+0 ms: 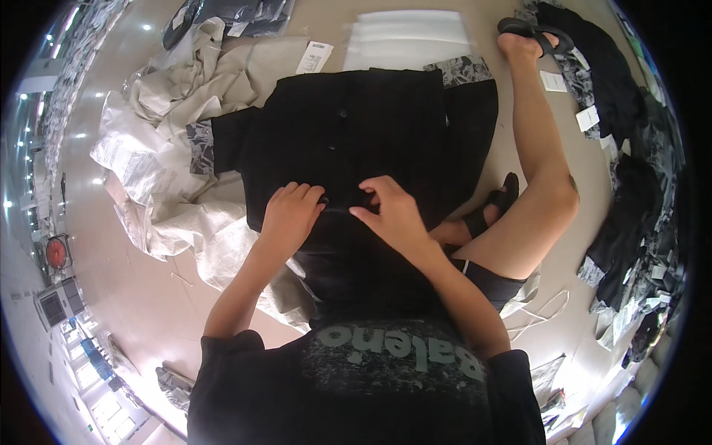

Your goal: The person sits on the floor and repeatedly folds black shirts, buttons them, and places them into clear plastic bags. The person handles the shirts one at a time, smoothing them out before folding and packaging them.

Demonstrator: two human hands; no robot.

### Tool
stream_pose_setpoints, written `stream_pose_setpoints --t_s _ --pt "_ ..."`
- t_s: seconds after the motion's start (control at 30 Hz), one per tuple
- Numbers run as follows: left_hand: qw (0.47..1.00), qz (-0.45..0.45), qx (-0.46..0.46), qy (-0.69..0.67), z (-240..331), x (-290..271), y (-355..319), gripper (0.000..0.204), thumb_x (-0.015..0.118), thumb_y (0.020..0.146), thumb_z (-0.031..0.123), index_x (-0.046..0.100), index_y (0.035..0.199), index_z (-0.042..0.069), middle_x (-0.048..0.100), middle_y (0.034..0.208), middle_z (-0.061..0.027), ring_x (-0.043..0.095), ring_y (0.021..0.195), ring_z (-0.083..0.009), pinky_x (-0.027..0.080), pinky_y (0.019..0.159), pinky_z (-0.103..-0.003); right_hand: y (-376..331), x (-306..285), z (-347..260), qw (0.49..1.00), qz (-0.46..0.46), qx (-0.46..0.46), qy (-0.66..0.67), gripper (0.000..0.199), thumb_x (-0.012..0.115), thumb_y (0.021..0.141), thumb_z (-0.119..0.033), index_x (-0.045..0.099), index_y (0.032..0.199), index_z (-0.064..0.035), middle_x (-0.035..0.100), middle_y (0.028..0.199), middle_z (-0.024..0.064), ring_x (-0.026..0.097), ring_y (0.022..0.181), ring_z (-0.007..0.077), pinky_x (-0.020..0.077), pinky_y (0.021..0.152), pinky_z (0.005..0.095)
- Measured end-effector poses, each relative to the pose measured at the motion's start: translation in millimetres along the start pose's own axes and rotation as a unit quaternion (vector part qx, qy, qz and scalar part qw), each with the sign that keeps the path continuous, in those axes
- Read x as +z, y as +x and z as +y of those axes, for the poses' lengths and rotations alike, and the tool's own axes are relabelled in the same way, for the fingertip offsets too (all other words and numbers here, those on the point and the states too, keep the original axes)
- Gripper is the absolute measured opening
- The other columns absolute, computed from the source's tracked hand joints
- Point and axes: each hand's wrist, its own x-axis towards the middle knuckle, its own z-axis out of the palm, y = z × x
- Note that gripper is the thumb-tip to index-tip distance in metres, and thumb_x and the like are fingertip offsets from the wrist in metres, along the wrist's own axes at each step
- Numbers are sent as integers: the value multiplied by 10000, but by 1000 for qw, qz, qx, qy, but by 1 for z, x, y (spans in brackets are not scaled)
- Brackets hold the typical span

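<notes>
A black short-sleeved shirt [311,133] with grey leaf-patterned sleeve ends is spread out in front of me, its small buttons running down the middle. At its near part, my left hand [293,216] has its fingers curled closed on the black cloth left of the button line. Across from it, my right hand [391,216] pinches the cloth between thumb and bent fingers, just right of that line. A short gap separates the two hands. What exactly lies between the fingertips is dark and hard to make out.
Crumpled beige cloth and white sheeting [174,215] lie at the left. A clear-bagged dark garment [256,15] and a white sheet [408,41] are beyond the shirt. My bent leg [545,208] and a row of black garments [627,200] with tags are at the right.
</notes>
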Motion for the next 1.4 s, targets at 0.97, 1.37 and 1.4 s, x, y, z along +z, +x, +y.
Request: stream_pose_setpoints --t_s 0.97,1.37,1.4 --pt "991 11 -14 -132 1 10 -11 193 750 932 31 619 1073 44 698 831 -124 700 749 -328 548 702 -408 3 18 -26 993 40 -13 111 122 828 889 -66 779 982 -3 764 949 107 767 748 241 609 648 325" --pt "949 13 -130 -287 8 23 -18 113 696 1018 0 617 1097 -3 769 907 -133 781 801 -202 592 705 -312 -4 30 -15 995 41 -89 -33 118 807 837 -86 756 936 -46 762 941 76 753 822 279 608 713 386" --pt "949 6 -127 -289 8 23 -17 110 695 1019 1 617 1097 -3 765 902 -131 777 798 -199 585 705 -308 -4 31 -14 996 36 -81 -28 120 807 836 -91 752 934 -48 760 938 74 752 828 278 607 717 389"
